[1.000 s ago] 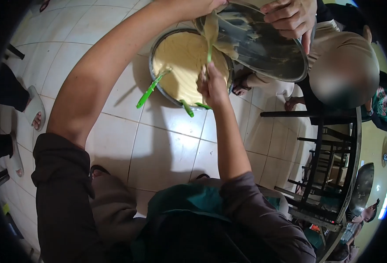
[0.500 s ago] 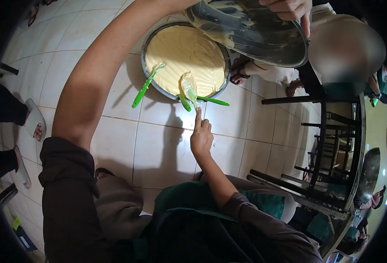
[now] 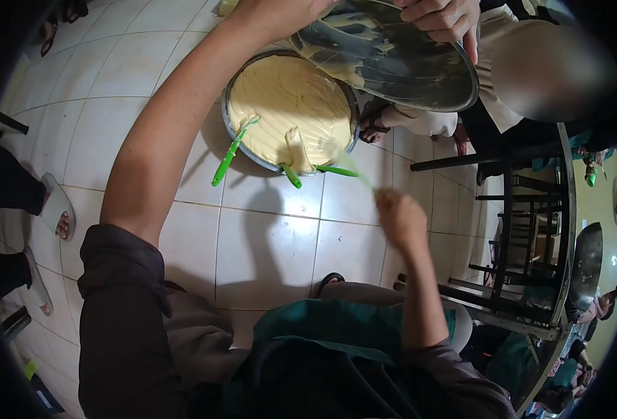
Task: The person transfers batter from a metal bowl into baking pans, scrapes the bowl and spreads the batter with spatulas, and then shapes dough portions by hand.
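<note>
A large dark metal bowl (image 3: 413, 73), smeared inside with batter, hangs tilted over a round tub (image 3: 358, 115). My left hand (image 3: 308, 12), partly cut off by the top edge, grips the bowl's left rim. Fairly stiff, pale yellow batter (image 3: 287, 98) fills the tub, with ridges on its surface. My right hand (image 3: 400, 218) is closed round the handle of a green spatula (image 3: 361, 180), blurred by motion, right of the tub's near rim. Three more green handles rest at that rim: one on the left (image 3: 228, 162), one in the middle (image 3: 291, 176), one on the right (image 3: 338, 170).
A co-worker's hand (image 3: 444, 21) holds the bowl's right side. That person (image 3: 511, 105) is close at the right. A dark metal table frame (image 3: 563, 230) stands at the right, with a wok (image 3: 588, 258) beyond. Another person's sandalled feet (image 3: 61, 206) are at the left.
My right hand has swung right with the spatula, away from the tub's near rim. A lump of batter now lies at that rim. The tilted bowl has shifted slightly left in view.
</note>
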`<action>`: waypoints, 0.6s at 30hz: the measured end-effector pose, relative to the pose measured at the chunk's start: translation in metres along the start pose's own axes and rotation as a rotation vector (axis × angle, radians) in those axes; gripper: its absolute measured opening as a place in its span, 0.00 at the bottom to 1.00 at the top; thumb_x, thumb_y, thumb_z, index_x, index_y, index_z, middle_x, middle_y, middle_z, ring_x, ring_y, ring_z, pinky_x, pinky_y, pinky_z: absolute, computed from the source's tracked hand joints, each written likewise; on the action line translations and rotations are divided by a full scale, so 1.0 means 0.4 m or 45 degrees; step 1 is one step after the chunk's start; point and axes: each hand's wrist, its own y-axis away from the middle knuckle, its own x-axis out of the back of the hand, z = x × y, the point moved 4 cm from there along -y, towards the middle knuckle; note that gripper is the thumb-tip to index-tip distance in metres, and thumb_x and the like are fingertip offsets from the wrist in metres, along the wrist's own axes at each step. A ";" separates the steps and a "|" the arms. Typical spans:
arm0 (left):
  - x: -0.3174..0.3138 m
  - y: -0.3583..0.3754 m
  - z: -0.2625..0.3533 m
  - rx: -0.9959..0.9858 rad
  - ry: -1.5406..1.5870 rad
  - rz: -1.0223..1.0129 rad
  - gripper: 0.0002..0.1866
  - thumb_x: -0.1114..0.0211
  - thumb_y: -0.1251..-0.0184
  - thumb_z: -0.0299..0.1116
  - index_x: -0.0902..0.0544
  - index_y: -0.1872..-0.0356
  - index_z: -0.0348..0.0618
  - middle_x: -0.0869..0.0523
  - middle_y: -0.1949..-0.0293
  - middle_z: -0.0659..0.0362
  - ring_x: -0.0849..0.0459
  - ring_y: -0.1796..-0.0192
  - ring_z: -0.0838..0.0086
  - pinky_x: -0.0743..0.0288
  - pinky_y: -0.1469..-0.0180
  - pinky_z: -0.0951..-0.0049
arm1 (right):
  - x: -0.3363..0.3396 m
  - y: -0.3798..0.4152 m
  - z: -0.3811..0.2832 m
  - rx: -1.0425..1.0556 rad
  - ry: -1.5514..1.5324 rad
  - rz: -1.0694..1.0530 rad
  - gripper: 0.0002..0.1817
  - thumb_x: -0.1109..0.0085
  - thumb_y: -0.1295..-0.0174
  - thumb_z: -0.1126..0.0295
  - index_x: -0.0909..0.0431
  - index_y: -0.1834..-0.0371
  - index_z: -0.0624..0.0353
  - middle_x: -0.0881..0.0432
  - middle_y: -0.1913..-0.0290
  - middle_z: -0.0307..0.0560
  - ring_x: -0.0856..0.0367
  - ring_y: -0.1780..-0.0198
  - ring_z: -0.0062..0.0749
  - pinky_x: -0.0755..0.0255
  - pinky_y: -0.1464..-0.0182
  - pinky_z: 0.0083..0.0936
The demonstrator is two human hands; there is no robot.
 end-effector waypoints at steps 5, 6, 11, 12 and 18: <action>0.004 -0.001 0.008 -0.020 0.017 0.028 0.06 0.39 0.41 0.31 0.22 0.63 0.44 0.17 0.64 0.56 0.18 0.60 0.59 0.24 0.60 0.62 | 0.034 -0.270 0.016 -0.178 -1.020 -0.108 0.16 0.50 0.36 0.60 0.22 0.67 0.63 0.17 0.69 0.58 0.18 0.65 0.52 0.27 0.62 0.40; 0.005 -0.002 0.008 -0.022 0.014 0.034 0.06 0.39 0.41 0.31 0.22 0.63 0.44 0.17 0.64 0.56 0.18 0.60 0.59 0.24 0.60 0.62 | 0.030 -0.336 0.026 -0.089 -0.772 0.085 0.15 0.51 0.35 0.60 0.23 0.64 0.62 0.17 0.67 0.57 0.18 0.65 0.51 0.27 0.61 0.41; 0.013 0.000 0.018 -0.010 0.024 0.027 0.06 0.39 0.42 0.30 0.22 0.64 0.43 0.18 0.66 0.55 0.17 0.62 0.59 0.24 0.61 0.62 | -0.053 -0.435 0.044 -0.332 -0.224 0.654 0.15 0.59 0.33 0.63 0.27 0.62 0.64 0.17 0.67 0.60 0.18 0.63 0.57 0.26 0.58 0.46; 0.013 0.000 0.017 -0.018 0.029 0.038 0.06 0.39 0.42 0.30 0.22 0.64 0.43 0.18 0.66 0.55 0.17 0.62 0.59 0.24 0.61 0.62 | -0.085 -0.451 0.033 -0.368 -0.283 0.656 0.15 0.58 0.34 0.62 0.27 0.62 0.65 0.17 0.67 0.60 0.18 0.63 0.57 0.26 0.57 0.46; 0.009 0.002 0.014 -0.060 0.105 0.049 0.06 0.40 0.42 0.30 0.22 0.65 0.43 0.18 0.67 0.54 0.18 0.62 0.58 0.25 0.61 0.62 | -0.357 -0.592 -0.170 0.056 -0.531 0.738 0.10 0.50 0.42 0.70 0.27 0.63 0.67 0.19 0.64 0.64 0.20 0.59 0.57 0.27 0.55 0.43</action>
